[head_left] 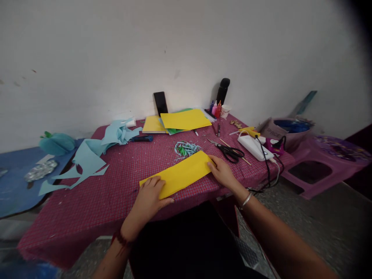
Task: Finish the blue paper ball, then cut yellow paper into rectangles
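Note:
A long strip of yellow paper (183,174), apparently folded, lies slanted across the near part of the table. My left hand (149,197) holds its left end, fingers over the top and thumb along the near edge. At the right end, my right hand (222,170) grips the short edge between thumb and fingers. Just beyond the strip is a small heap of shredded blue and green paper (186,149). Black-handled scissors (229,152) lie to the right of it, beside a thin wooden stick (245,160).
Yellow sheets (186,119) and a phone (161,103) stand at the back. Cut blue paper (90,155) spreads leftward. Glue bottles (217,110), a paper cup (225,111) and a white power unit (254,146) with cables are right. A pink stool (312,186) stands beside the table.

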`<state>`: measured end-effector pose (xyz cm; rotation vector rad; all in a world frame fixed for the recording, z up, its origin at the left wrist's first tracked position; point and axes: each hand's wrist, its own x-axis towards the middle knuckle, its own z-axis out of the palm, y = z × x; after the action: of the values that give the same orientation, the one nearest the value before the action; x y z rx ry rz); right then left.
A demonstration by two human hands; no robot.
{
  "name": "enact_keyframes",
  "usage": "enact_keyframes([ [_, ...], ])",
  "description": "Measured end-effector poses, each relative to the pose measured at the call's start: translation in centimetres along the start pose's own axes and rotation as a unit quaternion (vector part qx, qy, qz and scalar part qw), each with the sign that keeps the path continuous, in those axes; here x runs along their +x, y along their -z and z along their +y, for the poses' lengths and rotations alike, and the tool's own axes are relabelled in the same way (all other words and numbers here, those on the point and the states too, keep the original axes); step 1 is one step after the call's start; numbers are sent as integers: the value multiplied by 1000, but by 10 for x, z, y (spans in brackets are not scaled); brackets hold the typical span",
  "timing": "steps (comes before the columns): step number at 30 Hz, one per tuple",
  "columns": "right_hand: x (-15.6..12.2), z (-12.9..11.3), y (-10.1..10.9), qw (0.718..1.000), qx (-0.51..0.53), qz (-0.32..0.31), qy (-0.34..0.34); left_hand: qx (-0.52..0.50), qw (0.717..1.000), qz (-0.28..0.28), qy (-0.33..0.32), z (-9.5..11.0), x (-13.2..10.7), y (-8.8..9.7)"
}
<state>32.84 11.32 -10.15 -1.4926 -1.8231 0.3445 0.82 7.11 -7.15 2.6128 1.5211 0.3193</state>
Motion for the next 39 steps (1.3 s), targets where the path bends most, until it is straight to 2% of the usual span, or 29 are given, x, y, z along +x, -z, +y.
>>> enact_keyframes([
  [18,1,0,-1,1000,-6,3,0,10,1000,-10,9,4,1,4],
  [39,0,0,-1,1000,-4,6,3,8,1000,17,-11,0,0,-1],
])
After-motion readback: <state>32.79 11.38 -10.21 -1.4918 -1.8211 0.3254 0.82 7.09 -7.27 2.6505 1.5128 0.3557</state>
